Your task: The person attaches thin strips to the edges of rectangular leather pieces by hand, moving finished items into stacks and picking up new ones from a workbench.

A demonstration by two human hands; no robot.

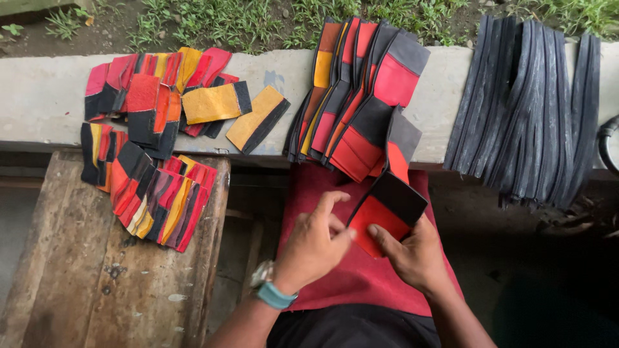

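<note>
A dark lap sits at the bottom edge, with a red cloth (361, 277) spread over it. Above the cloth the two hands meet on a red-and-black patch (387, 212). The left hand (313, 248), a teal-strapped watch (271, 290) on its wrist, is loosely curled, its fingertips touching the patch's left edge and red face, the forefinger lifted. The right hand (412, 254) grips the patch from below, thumb pressed on the red part, fingers closed behind it. The patch is tilted, black half uppermost. Both forearms rise from the bottom edge and angle in toward each other.

To the left stands a worn wooden bench (97, 277) with a fanned heap of red, yellow and black pieces (158, 200) on its far end. Beyond runs a concrete ledge (45, 103). On it lie more loose pieces (161, 96) at the left, a leaning stack of sewn patches (361, 96) directly behind the hands, its lower end hanging over the edge, and black rubber strips (535, 109) at the right. Grass (245, 22) lies farthest off.
</note>
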